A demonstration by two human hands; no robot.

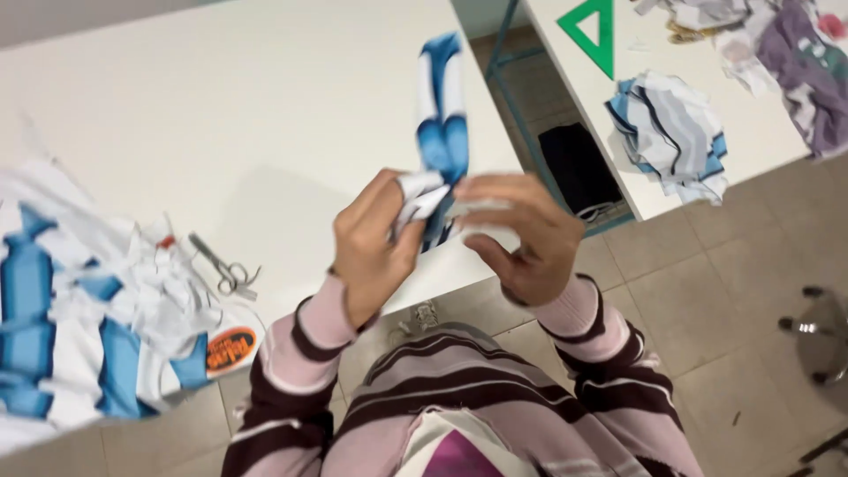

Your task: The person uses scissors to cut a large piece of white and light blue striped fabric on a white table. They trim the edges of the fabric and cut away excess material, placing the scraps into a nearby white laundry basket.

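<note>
Both hands meet above the near edge of a white table (265, 115), gripping a strip of blue-and-white cloth (442, 124) that stretches away from them across the tabletop. The left hand (371, 247) has its fingers curled in, pinching the bunched white end of the strip between thumb and fingertips. The right hand (521, 234) bends its fingers close together over the same end, thumb tucked underneath. To the left, a larger piece of blue-and-white fabric (79, 327) hangs over the table edge, carrying an oval orange and black label (230, 347) near its lower corner. A pair of metal scissors (225, 267) lies just beside it. On a second table (654, 190) at right sit a green triangle ruler (592, 34) and a pile of striped scraps (673, 132).
</note>
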